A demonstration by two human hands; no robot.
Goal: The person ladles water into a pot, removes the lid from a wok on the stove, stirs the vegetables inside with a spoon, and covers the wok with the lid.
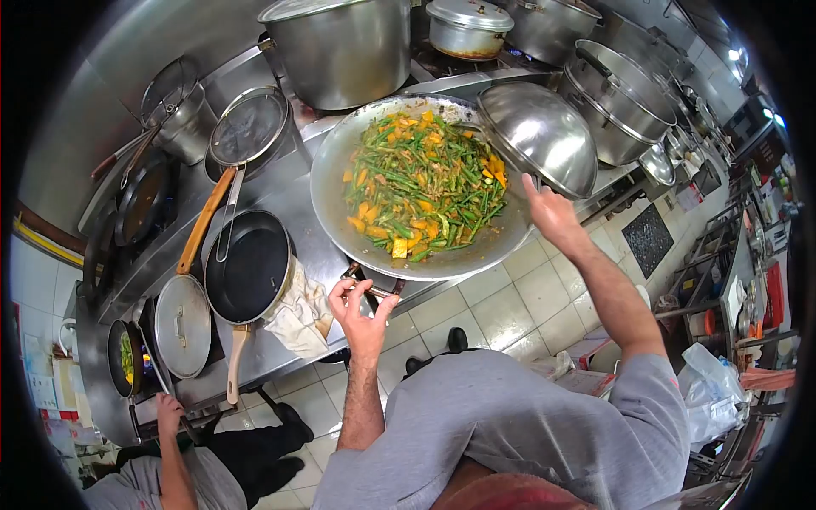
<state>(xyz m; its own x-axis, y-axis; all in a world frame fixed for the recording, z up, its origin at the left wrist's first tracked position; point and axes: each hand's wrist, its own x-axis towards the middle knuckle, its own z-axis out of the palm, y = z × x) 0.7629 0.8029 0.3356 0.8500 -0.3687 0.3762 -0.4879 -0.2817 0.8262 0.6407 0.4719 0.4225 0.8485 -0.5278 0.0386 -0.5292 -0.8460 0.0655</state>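
A wide metal wok [327, 183] holds green beans with orange pumpkin-like chunks [425, 183]. My right hand [552, 211] is closed at the wok's right rim around a thin metal handle [538, 182]; the rest of that utensil is hidden or unclear. Just beyond it, a domed metal lid [544, 132] rests against the rim. Below the wok's front edge, my left hand [361, 321] has bent fingers with the thumb apart, close to a metal bar [378, 289] at the stove front. Nothing shows between its fingers. A crumpled white cloth [299, 314] lies to its left.
A black frying pan [246, 268], flat lid [183, 327] and strainer [251, 126] lie left of the wok. Large pots [340, 55] stand behind. A co-worker's hand [170, 414] holds a utensil near a small pan [126, 357]. Shelving [722, 255] lines the right.
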